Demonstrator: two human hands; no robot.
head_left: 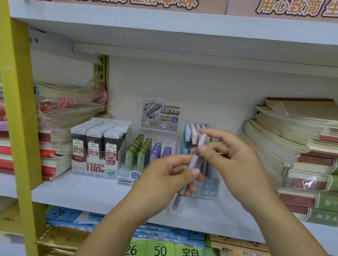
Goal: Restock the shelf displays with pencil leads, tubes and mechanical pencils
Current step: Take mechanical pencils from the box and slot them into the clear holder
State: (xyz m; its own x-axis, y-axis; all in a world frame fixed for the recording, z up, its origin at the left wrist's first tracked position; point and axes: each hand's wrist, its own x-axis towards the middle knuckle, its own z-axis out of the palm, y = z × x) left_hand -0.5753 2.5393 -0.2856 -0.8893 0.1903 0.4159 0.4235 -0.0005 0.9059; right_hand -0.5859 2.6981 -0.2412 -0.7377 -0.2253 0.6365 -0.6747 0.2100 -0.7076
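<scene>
On the white shelf (88, 195): three display boxes stand side by side near the back wall.
Lead display (97, 142): the leftmost box, filled with rows of flat black lead cases marked 0.5 and HB.
Tube display (147, 153): the middle box, with green tubes on its left, purple ones on its right, and a printed card rising behind.
Pencil display (191, 136): a clear box on the right holding upright pastel pencils, partly hidden by the hands.
Mechanical pencil (193, 161): pale grey, held nearly upright in front of the pencil display, above the shelf and not touching it.
Left hand (163, 178): thumb and fingers are closed round the pencil's lower barrel.
Right hand (232, 161): thumb and forefinger pinch the pencil near its top end; the other fingers are loosely spread.
Notebook stacks (325, 169): piled at the shelf's right end, with more wrapped piles at the left.
Yellow upright (12, 89): runs slanted past the shelf's left side.
Lower shelf (164, 251): blue and green paper packs.
</scene>
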